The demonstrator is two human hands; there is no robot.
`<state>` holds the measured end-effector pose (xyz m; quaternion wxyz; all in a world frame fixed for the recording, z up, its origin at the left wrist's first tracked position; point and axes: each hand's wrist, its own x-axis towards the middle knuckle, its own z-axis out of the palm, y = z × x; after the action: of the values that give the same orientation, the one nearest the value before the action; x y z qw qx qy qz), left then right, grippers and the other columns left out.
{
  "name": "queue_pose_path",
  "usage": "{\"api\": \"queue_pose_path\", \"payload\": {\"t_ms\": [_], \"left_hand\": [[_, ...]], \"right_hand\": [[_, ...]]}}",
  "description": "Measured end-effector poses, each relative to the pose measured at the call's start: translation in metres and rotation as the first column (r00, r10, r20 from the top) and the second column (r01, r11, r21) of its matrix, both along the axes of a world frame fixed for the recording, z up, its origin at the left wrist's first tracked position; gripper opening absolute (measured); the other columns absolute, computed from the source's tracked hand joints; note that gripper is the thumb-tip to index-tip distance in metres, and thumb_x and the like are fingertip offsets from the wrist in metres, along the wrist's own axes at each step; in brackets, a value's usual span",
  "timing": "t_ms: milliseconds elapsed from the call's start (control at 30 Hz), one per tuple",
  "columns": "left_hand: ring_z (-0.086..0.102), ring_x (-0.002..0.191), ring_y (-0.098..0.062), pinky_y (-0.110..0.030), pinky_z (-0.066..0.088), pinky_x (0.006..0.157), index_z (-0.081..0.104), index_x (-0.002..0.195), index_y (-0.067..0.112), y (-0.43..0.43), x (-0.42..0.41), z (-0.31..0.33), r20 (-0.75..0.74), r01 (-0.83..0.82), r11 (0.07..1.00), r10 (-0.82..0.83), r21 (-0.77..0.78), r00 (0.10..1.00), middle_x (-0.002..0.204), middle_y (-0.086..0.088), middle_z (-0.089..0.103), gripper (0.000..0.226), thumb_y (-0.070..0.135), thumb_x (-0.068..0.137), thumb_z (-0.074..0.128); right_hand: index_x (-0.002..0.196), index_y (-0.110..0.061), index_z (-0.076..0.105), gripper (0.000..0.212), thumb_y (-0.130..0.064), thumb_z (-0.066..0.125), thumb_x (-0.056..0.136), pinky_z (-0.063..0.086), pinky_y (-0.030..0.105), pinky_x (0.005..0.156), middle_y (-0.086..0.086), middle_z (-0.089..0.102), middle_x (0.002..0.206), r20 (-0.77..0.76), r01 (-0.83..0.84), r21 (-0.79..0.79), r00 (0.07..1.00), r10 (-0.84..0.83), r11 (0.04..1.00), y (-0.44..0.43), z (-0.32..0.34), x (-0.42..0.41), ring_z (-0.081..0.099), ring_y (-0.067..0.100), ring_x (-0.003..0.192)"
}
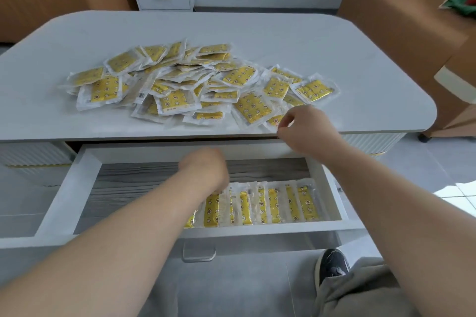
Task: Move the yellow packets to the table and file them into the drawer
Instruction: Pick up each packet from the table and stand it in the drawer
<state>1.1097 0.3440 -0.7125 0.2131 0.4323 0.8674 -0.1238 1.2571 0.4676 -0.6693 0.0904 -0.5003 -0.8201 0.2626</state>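
While drawer (pixel 61 188) holds packet row (pixel 273 206), left fingers (pixel 222 183) unreadable; right fingers (pixel 287 117) pinch pile packet (pixel 272 121).

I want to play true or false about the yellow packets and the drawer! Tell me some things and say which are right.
1. The drawer is open. True.
2. Every yellow packet is already in the drawer. False: a pile of packets lies on the table.
3. The filed packets stand in a row at the drawer's right side. True.
4. The right hand is inside the drawer. False: it pinches a packet at the table's near edge; the left hand is in the drawer.
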Motion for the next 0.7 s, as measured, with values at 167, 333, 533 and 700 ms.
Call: {"api": "queue_pose_path", "payload": {"t_ms": [167,333,533,700], "left_hand": [[0.062,0.095,-0.022,-0.032,0.051,0.077,0.062,0.111,0.016,0.011,0.013,0.036,0.159,0.034,0.982,-0.064,0.185,0.985,0.103,-0.001,0.064,0.047,0.054,0.085,0.071],[0.062,0.096,-0.023,-0.033,0.053,0.079,0.066,0.113,0.015,0.016,0.010,0.046,0.187,-0.011,0.952,-0.049,0.306,0.981,0.105,-0.002,0.064,0.045,0.052,0.087,0.070],[0.063,0.091,-0.020,-0.034,0.055,0.081,0.070,0.103,0.017,0.016,0.012,0.043,0.189,0.000,0.940,-0.069,0.341,0.980,0.100,0.000,0.066,0.035,0.049,0.088,0.070],[0.063,0.089,-0.019,-0.034,0.055,0.078,0.069,0.097,0.018,0.012,0.009,0.041,0.172,-0.004,0.939,-0.059,0.345,0.983,0.096,0.001,0.065,0.033,0.049,0.088,0.070]], "right_hand": [[0.074,-0.007,0.056,0.019,-0.017,0.052,0.090,0.043,0.026,0.057,0.012,0.059,0.070,-0.139,0.339,-0.089,0.927,-0.349,0.937,0.044,-0.008,0.020,0.052,0.027,0.058],[0.079,-0.003,0.068,0.031,-0.024,0.052,0.096,0.045,0.025,0.050,0.009,0.072,0.064,-0.146,0.378,-0.122,0.908,-0.394,0.918,0.053,-0.014,0.015,0.060,0.021,0.052],[0.085,-0.005,0.064,0.017,-0.012,0.054,0.097,0.051,0.025,0.050,0.013,0.071,0.075,-0.238,0.327,-0.237,0.894,-0.381,0.915,0.050,-0.013,0.004,0.066,0.023,0.058],[0.091,-0.006,0.054,0.016,-0.019,0.055,0.100,0.038,0.019,0.037,0.009,0.072,0.070,-0.347,0.357,-0.456,0.772,-0.532,0.815,0.051,-0.009,-0.004,0.071,0.023,0.050]]}}
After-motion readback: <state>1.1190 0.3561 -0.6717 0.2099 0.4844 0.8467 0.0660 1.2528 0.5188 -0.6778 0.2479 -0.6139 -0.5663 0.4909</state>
